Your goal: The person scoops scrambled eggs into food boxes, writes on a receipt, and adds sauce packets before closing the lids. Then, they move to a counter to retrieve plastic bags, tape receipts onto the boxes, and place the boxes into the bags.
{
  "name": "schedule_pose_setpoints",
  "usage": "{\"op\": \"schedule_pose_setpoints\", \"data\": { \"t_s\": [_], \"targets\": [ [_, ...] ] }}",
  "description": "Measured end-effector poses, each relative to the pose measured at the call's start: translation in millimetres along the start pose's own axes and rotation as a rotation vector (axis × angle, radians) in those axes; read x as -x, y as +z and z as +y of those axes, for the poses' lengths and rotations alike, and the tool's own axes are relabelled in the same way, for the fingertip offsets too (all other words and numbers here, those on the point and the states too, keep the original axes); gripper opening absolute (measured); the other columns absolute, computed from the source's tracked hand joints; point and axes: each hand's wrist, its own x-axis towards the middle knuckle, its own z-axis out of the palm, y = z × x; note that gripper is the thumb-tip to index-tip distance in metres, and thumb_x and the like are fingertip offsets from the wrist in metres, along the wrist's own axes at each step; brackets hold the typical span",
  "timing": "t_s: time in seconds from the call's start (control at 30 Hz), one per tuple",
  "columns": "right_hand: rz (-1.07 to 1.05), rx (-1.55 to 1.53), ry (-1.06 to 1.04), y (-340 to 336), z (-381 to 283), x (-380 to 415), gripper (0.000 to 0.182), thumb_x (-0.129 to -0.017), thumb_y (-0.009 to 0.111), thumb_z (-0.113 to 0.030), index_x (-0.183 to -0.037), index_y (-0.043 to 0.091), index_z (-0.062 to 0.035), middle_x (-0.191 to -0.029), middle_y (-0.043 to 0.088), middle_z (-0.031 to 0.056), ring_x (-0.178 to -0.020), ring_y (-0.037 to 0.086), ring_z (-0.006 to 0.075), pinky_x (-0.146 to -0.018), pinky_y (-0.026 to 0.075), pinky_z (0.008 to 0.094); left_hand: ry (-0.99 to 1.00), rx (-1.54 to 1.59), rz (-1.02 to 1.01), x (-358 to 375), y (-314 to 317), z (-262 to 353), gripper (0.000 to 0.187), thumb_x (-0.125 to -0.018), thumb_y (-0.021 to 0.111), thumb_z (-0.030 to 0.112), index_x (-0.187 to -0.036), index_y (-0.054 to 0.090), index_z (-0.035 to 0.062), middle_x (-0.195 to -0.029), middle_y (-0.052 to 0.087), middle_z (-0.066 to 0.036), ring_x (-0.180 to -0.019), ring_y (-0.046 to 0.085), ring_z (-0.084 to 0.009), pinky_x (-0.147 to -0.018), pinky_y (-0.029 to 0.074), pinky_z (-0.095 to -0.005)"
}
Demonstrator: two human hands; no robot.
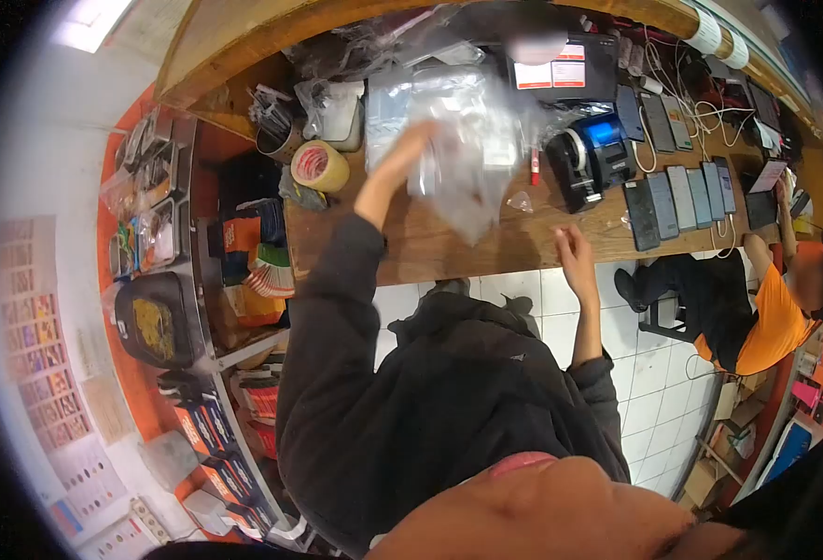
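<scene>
My left hand reaches over the wooden desk, blurred by motion. Its fingers appear closed on a clear plastic bag, which is smeared too and hangs toward the desk's front edge. Beneath and behind the bag lie more clear plastic packets. At the front edge, my right hand has its fingers apart and holds nothing visible. Nearest to it on the desk are a small scrap of clear plastic and a black tape dispenser. A red marker-like stick lies between bag and dispenser.
Several phones with white cables lie to the right. A yellow tape roll and a pen holder stand at left. A black box with labels sits at the back. Another person in an orange shirt sits at right.
</scene>
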Motion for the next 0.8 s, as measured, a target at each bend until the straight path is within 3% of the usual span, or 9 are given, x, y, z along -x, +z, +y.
{"op": "schedule_pose_setpoints", "data": {
  "t_s": [0.1, 0.23, 0.3, 0.37, 0.43, 0.57, 0.63, 0.67, 0.8],
  "targets": [
    [-0.074, 0.14, -0.051, 50, -4, -22, 0.026, -0.094, 0.048, -0.023, -0.099, 0.059, 0.0007, -0.079, 0.061, 0.0072, -0.065, 0.054, 0.0138, -0.058, 0.042, 0.0263, 0.187, 0.069, 0.455, -59, -37, 50, 0.036, -0.094, 0.039, 0.026, -0.114, 0.055, 0.0001, -0.108, 0.06, -0.012, -0.101, 0.054, -0.0217, -0.087, 0.042, -0.0347],
    [-0.23, 0.045, 0.018, 112, -9, -29, 0.027, -0.094, 0.049, -0.021, -0.105, 0.059, 0.0009, -0.086, 0.064, 0.0107, -0.073, 0.059, 0.0158, -0.064, 0.046, 0.0271, 0.129, 0.154, 0.498, -130, -86, 15, 0.067, -0.089, 0.045, 0.045, -0.135, 0.032, -0.0028, -0.139, 0.032, -0.021, -0.127, 0.032, -0.0325, -0.104, 0.025, -0.0421],
    [-0.267, -0.008, 0.123, 129, -14, -30, 0.027, -0.094, 0.049, -0.02, -0.107, 0.059, 0.001, -0.088, 0.065, 0.0115, -0.075, 0.06, 0.016, -0.066, 0.047, 0.0271, 0.275, -0.409, 0.55, -93, -56, 16, 0.066, -0.086, 0.056, 0.041, -0.133, 0.036, 0.0004, -0.129, 0.039, -0.028, -0.123, 0.034, -0.0387, -0.105, 0.023, -0.044],
    [-0.237, -0.051, 0.18, 141, -19, -37, 0.025, -0.093, 0.049, -0.017, -0.107, 0.059, 0.0015, -0.089, 0.065, 0.0118, -0.073, 0.06, 0.0156, -0.064, 0.047, 0.027, 0.611, -0.73, 0.467, -87, -46, -26, 0.074, -0.081, 0.063, 0.043, -0.136, 0.032, 0.0047, -0.134, 0.028, -0.031, -0.126, 0.026, -0.0437, -0.105, 0.021, -0.0503],
    [-0.132, -0.095, 0.149, 151, -17, -53, 0.025, -0.094, 0.048, -0.016, -0.109, 0.06, -0.0004, -0.089, 0.064, 0.0079, -0.07, 0.057, 0.0123, -0.063, 0.046, 0.0249, 0.572, -0.942, 0.233, -61, -32, -32, 0.072, -0.078, 0.067, 0.041, -0.135, 0.035, 0.0127, -0.134, 0.028, -0.031, -0.125, 0.024, -0.0467, -0.104, 0.02, -0.0542],
    [0.176, 0.052, -0.106, 164, 4, -90, 0.023, -0.094, 0.046, -0.012, -0.108, 0.061, -0.0027, -0.093, 0.063, 0.0058, -0.079, 0.057, 0.0125, -0.072, 0.046, 0.0258, 0.535, -1.129, 0.207, -76, -43, -69, 0.055, -0.077, 0.066, 0.036, -0.125, 0.048, 0.017, -0.131, 0.037, -0.023, -0.122, 0.031, -0.0397, -0.102, 0.023, -0.0522],
    [0.238, 0.18, -0.2, 170, -15, -102, 0.021, -0.093, 0.046, -0.01, -0.105, 0.062, -0.0015, -0.094, 0.063, 0.0067, -0.084, 0.056, 0.0143, -0.077, 0.045, 0.0272, 0.54, -1.275, 0.106, -93, -53, -67, 0.031, -0.078, 0.064, 0.031, -0.106, 0.062, 0.0168, -0.117, 0.053, -0.013, -0.119, 0.037, -0.0318, -0.098, 0.026, -0.0496],
    [0.293, 0.303, -0.303, 173, -24, -105, 0.02, -0.093, 0.046, -0.007, -0.101, 0.063, -0.0003, -0.095, 0.063, 0.0076, -0.089, 0.056, 0.0161, -0.082, 0.044, 0.0286, 0.689, -1.262, 0.285, -95, -53, -70, 0.015, -0.08, 0.062, 0.026, -0.087, 0.068, 0.0138, -0.101, 0.062, -0.007, -0.112, 0.044, -0.0254, -0.093, 0.03, -0.0459],
    [0.259, 0.331, -0.332, 186, -31, -113, 0.02, -0.09, 0.051, -0.004, -0.109, 0.056, 0.0015, -0.11, 0.057, 0.0105, -0.097, 0.053, 0.0207, -0.087, 0.043, 0.0323, 0.819, -1.121, 0.299, -109, -61, -48, 0.017, -0.079, 0.063, 0.026, -0.087, 0.068, 0.0124, -0.097, 0.064, -0.011, -0.105, 0.052, -0.0256, -0.092, 0.032, -0.0438]
  ]
}}
